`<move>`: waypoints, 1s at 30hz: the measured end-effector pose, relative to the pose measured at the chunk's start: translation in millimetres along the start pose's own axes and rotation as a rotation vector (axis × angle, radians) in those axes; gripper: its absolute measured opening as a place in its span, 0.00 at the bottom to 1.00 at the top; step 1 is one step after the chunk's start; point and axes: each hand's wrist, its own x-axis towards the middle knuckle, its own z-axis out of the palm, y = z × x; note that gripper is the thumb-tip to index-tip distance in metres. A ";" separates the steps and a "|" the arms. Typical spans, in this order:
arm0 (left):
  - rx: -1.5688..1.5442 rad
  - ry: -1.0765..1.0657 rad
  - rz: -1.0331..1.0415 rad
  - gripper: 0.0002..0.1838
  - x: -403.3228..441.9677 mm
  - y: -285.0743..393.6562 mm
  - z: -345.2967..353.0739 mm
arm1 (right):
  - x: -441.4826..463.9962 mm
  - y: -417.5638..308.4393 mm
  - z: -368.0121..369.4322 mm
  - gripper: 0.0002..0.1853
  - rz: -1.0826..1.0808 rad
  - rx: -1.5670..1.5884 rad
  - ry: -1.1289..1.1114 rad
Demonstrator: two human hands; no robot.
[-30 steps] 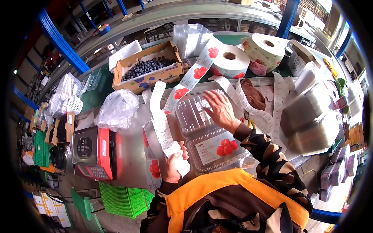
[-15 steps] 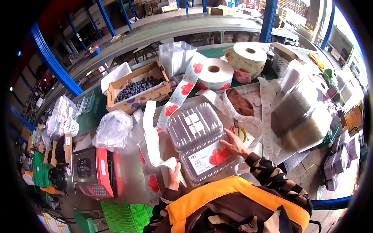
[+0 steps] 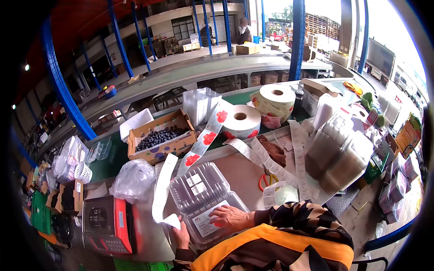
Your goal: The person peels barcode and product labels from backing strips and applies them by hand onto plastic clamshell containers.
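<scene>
A clear plastic clamshell container (image 3: 199, 183) lies opened out before me, its ribbed half farther away. A white label (image 3: 204, 224) with red fruit sits on the nearer half. My right hand (image 3: 233, 218) rests flat on that label, fingers stretched out and covering much of the fruit picture. At the container's left edge, my left hand (image 3: 181, 235) has its fingers closed at the curled end of a white label strip (image 3: 160, 194). The strip runs up beside the printed labels (image 3: 209, 137), which come off a large label roll (image 3: 242, 119).
Behind are a carton of dark grapes (image 3: 162, 137) and another label roll (image 3: 275, 99). On the left are a plastic bag (image 3: 133, 178) and a red scale (image 3: 118, 226). Scissors (image 3: 266, 179) and stacked clear containers (image 3: 339, 151) are on the right. A person (image 3: 244, 31) is far back.
The view has tilted up, and a distant person is now visible. My right hand has moved from the container's right edge leftward across the label. My left hand stays by the strip end.
</scene>
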 end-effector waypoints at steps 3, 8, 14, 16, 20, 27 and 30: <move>0.064 -0.129 0.214 0.10 16.2 23.8 -2.1 | 4.2 -2.9 17.4 0.32 -0.160 -0.155 -0.051; 0.117 -0.206 0.293 0.06 30.0 10.7 10.4 | 17.1 -15.4 -4.4 0.34 -0.152 -0.134 -0.249; 0.136 -0.210 0.325 0.08 24.5 20.4 -1.6 | 21.8 -17.6 -7.8 0.39 -0.151 -0.118 -0.278; 0.137 -0.173 0.339 0.08 16.3 24.2 -9.1 | 22.5 -19.6 -8.6 0.39 -0.168 -0.095 -0.277; -0.278 0.091 0.168 0.10 -10.1 24.0 -14.4 | 25.2 -22.2 -14.4 0.37 -0.175 -0.066 -0.105; -0.169 -0.006 0.230 0.06 -69.9 48.1 -9.8 | 70.9 -16.4 -50.8 0.17 0.063 -0.412 0.123; 0.301 -0.059 0.524 0.08 -53.9 66.7 14.1 | 89.0 -27.9 -67.6 0.11 0.119 -0.380 0.084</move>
